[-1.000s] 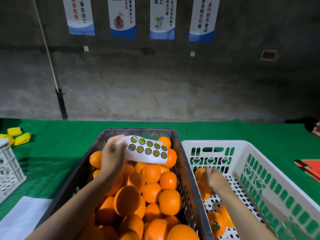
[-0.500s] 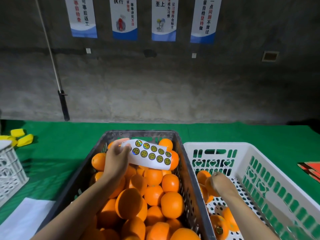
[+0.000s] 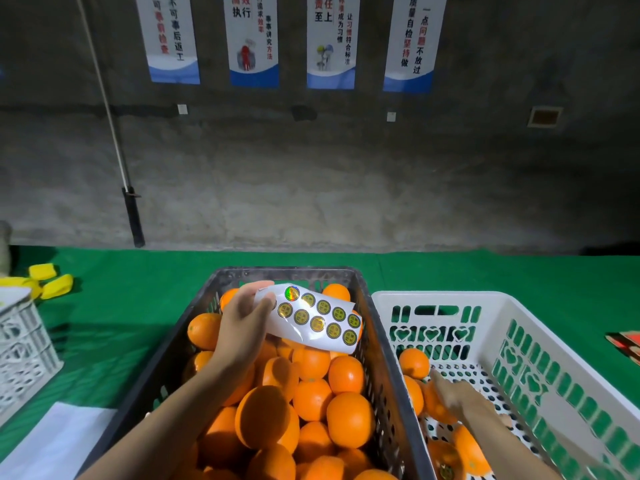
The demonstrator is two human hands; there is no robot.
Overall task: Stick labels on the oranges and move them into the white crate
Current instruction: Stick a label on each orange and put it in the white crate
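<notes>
A dark crate (image 3: 287, 273) in front of me is heaped with unlabelled oranges (image 3: 349, 420). Above its far end my left hand (image 3: 242, 320) pinches a white sheet of round gold labels (image 3: 318, 320) by its left edge. Right beside it stands the white crate (image 3: 443, 297), with a few oranges along its left side, one at the back (image 3: 414, 363). My right hand (image 3: 457, 398) is low inside the white crate. Its fingers lie stretched over an orange (image 3: 433, 407) on the crate floor. The hand is blurred.
Both crates stand on a green cloth (image 3: 450, 271) before a concrete wall. A small white crate (image 3: 20, 341) and yellow pieces (image 3: 52, 285) sit at the far left, a white sheet of paper (image 3: 52, 441) near left, and a red item (image 3: 627, 344) at the right edge.
My right hand has carried its orange down to the white crate's floor, and its fingers have straightened out over it. My left hand with the label sheet has stayed almost still.
</notes>
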